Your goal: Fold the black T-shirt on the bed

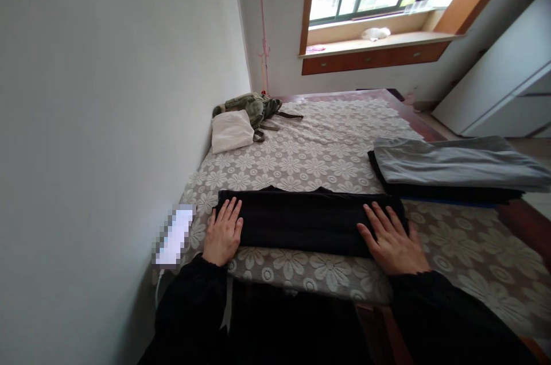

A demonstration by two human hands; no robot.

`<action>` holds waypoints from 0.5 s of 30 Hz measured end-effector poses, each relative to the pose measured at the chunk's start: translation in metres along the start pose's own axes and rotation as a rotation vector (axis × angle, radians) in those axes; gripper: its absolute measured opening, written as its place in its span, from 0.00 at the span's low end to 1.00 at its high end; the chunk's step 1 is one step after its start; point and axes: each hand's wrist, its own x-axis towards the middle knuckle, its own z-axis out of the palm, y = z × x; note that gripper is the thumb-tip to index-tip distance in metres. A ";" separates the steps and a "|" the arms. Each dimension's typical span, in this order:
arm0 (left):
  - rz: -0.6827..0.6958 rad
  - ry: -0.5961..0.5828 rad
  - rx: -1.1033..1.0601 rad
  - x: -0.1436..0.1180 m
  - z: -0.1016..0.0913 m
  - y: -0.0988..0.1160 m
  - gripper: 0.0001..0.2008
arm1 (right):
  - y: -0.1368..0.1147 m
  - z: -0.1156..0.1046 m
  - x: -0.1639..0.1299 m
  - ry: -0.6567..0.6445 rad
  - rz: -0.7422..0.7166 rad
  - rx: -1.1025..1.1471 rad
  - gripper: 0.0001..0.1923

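A black garment (301,221), folded into a long flat strip, lies crosswise near the front edge of a surface with a floral lace cover (293,167). My left hand (222,233) rests flat on the garment's left end, its fingers stretched out. On the right end lies my right hand (392,239), palm down with the fingers spread. Neither hand grips the cloth. Which kind of garment it is, I cannot tell from the folded shape.
To the right is a stack of folded clothes with a grey one (447,161) on top. A blurred-out phone-like device (174,237) with a cable lies by the left wall. Farther back are a white folded cloth (232,131) and a camouflage backpack (253,107).
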 end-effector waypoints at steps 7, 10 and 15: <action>-0.182 0.054 -0.061 -0.051 -0.014 -0.009 0.25 | -0.001 -0.002 -0.002 0.049 0.066 -0.012 0.33; -0.374 0.110 -0.116 -0.086 -0.021 -0.014 0.24 | -0.002 0.004 -0.001 0.077 0.078 -0.013 0.33; -0.501 0.176 -0.159 -0.109 -0.028 -0.027 0.25 | -0.001 0.006 -0.001 0.075 0.088 -0.009 0.33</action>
